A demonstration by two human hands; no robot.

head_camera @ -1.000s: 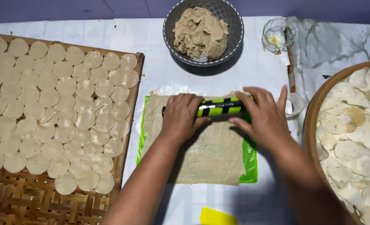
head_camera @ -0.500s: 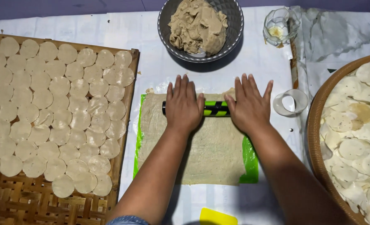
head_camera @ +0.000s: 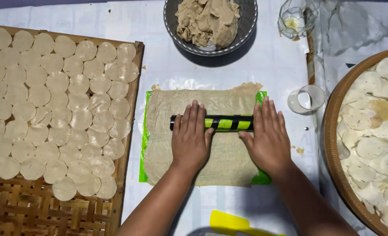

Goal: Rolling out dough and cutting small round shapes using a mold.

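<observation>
Two hands: both lie palm-down on one roller, fingers stretched flat and slightly apart, not curled around it.
Left hand (head_camera: 192,137): covers the roller's left part, fingertips past its far side.
Right hand (head_camera: 268,137): covers the right end, thumb angled inward on the near side.
Roller (head_camera: 227,123): a black cylinder with yellow-green stripes, lying crosswise over the middle of the dough sheet; it looks rigid and smooth, best pressed evenly at both ends under open palms.
Dough sheet (head_camera: 202,105): a thin beige rectangle spread on a green mat (head_camera: 262,177), edges ragged at the far corners; it looks soft, limp and easy to tear, so I judge it needs lifting from underneath, not pinching.
Dough bowl (head_camera: 246,26): grey, at the far edge of the table, heaped with unrolled dough.
Woven tray (head_camera: 128,131): to the left, filled with rows of cut round discs (head_camera: 71,109).
Round basket (head_camera: 334,131): at the right, piled with more discs.
Ring cutter (head_camera: 307,98): clear, just right of the mat.
Glass (head_camera: 294,17): small, beside the bowl.
</observation>
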